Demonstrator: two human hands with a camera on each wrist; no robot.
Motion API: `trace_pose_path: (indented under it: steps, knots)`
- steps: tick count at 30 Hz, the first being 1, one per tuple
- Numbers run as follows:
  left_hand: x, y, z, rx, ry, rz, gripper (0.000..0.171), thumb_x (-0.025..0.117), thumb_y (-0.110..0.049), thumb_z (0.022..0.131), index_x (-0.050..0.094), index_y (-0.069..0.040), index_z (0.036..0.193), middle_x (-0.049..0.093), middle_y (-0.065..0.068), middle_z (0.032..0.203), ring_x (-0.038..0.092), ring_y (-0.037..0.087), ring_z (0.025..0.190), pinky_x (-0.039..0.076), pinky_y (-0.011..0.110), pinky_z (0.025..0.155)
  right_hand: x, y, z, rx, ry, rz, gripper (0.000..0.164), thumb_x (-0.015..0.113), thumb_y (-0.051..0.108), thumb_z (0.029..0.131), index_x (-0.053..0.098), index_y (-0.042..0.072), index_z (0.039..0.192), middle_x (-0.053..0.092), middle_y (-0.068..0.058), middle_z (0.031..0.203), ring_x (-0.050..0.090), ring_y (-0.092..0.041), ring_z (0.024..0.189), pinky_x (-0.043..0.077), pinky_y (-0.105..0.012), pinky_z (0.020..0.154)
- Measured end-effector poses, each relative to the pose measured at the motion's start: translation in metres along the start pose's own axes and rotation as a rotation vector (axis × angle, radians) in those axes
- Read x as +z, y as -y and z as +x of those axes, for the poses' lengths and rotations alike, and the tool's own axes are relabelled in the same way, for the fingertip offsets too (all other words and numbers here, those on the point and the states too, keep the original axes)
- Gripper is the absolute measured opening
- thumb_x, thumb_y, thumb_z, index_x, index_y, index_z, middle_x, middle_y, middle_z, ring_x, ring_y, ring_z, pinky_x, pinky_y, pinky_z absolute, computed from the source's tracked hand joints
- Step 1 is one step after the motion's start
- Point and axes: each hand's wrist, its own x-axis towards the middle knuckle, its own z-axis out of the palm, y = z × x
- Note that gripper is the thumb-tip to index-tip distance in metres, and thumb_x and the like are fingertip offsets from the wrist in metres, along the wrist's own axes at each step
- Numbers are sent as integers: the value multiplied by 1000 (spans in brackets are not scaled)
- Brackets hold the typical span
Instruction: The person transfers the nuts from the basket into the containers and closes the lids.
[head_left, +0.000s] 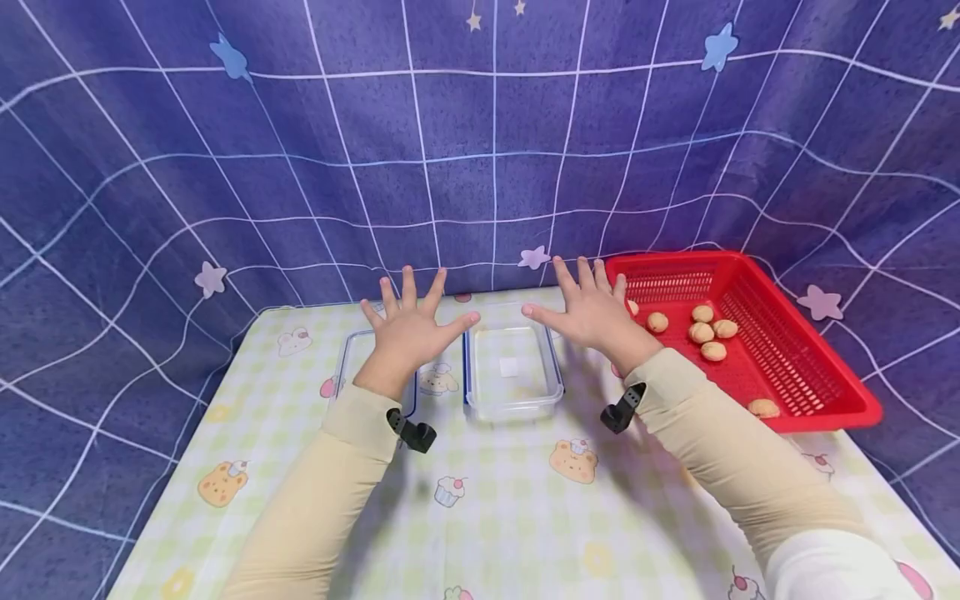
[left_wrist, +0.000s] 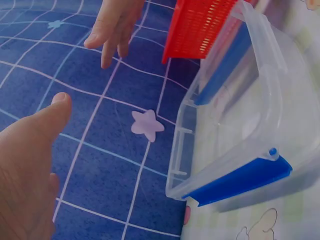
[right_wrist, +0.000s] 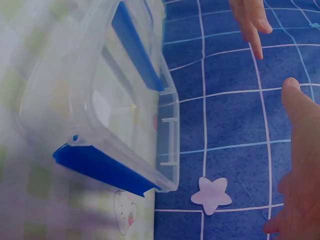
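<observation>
Both bare hands are held up over the table with fingers spread and nothing in them. My left hand (head_left: 408, 337) hovers above a clear flat rectangular piece with a blue rim (head_left: 354, 354), possibly a lid, and partly covers it. To the right, my right hand (head_left: 592, 312) is raised between a clear plastic box (head_left: 517, 410) and a red basket (head_left: 821, 342). Blue strips run along two sides of the box, which stands upright; its walls also show in the left wrist view. Several walnuts (head_left: 701, 332) lie in the basket, apart from both hands.
A checked tablecloth (head_left: 517, 500) with cartoon prints covers the table. Behind it hangs a dark blue curtain (head_left: 450, 183) with a line grid and stars. The basket stands at the right back, near the curtain. Black bands (head_left: 411, 431) are on both wrists.
</observation>
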Motion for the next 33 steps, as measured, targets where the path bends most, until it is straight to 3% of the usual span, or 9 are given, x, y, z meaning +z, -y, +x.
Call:
trace_pose_path:
  steps: [6,12,19,26,33]
  knots:
    - [1,1,-4,49,-86,-81,101,28,-93,82,1,-38,163,-7,16,169,-13,49,150,-8,76,112,-1,5,-3,-12,-82,-1,110,35,90,83,16,19,164,17,-24,166,5,-47,153,-1,-74,115]
    - [9,3,-7,94,-190,-159,95,39,-86,87,11,-37,163,6,16,169,5,51,151,5,76,114,0,10,-8,-35,-160,3,102,39,85,86,28,17,161,33,-21,160,22,-48,148,16,-71,115]
    - [19,4,-15,138,-265,-283,88,50,-74,91,24,-30,162,21,17,166,24,49,148,20,70,115,8,13,-18,-39,-200,138,99,45,78,90,28,11,161,39,-24,156,36,-45,143,27,-62,117]
    - [35,5,-20,148,-274,-373,85,54,-68,93,28,-25,161,26,17,164,31,46,146,29,69,112,31,10,-24,8,-211,265,104,44,79,90,25,6,161,39,-22,157,42,-40,142,37,-58,112]
    - [57,5,-25,142,-237,-438,84,56,-64,94,27,-25,162,26,17,165,31,44,146,31,65,113,55,4,-33,42,-200,352,101,45,77,91,22,8,162,38,-19,159,38,-36,145,36,-58,113]
